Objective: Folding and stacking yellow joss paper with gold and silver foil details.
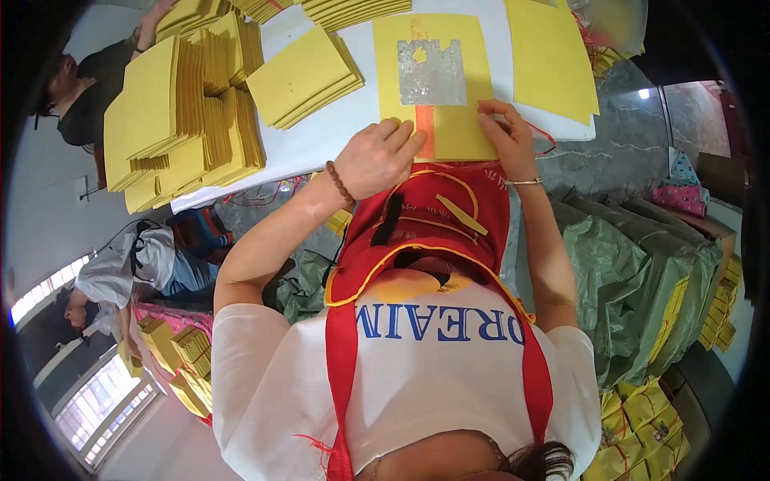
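In front of me on the table lies a sheet of yellow joss paper point(459, 132), with a silver foil square point(433, 74) and an orange strip point(425, 133) down its middle. My left hand point(377, 156) has its fingers bent together over the sheet's lower left edge, beside the strip. At the right edge, my right hand point(507, 138) curls its thumb and fingers onto the paper. Whether more sheets lie underneath is hard to see. A red cord point(545, 140) pokes out beside my right wrist.
Folded yellow stacks point(152, 104) pile up at left, with a smaller stack point(305, 78) nearer the sheet. More yellow paper point(552, 56) lies right on the white tabletop point(301, 144). Green-wrapped bundles point(601, 280) stand at right. Two people point(92, 100) work at left.
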